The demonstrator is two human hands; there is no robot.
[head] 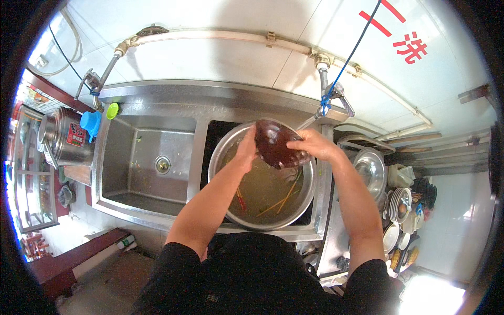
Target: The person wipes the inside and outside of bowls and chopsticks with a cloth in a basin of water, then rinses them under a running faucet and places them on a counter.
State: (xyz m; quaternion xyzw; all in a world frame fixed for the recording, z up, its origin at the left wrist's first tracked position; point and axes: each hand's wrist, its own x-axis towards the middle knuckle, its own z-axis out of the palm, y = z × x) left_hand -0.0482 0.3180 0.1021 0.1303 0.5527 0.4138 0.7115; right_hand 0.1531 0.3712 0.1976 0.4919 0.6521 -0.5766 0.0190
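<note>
Both hands hold a dark brown glossy bowl [275,145], tilted above a large round metal basin [212,173]. My left hand [246,150] grips its left rim; my right hand [315,145] grips its right side, with the fingers on its surface. Cloudy water [256,189] fills much of the basin. Several chopsticks [285,201] lie in the water, one with a red end at the left. Behind the bowl, the spout of a metal tap [309,121] points down towards the basin; whether water runs from it cannot be told.
A steel sink compartment [161,138] with food scraps lies left of the basin. Another tap [94,84], a blue plastic scoop [90,123] and a green lid [112,111] are by its far left corner. On the right stand a metal bowl [369,173] and stacked plates [399,204].
</note>
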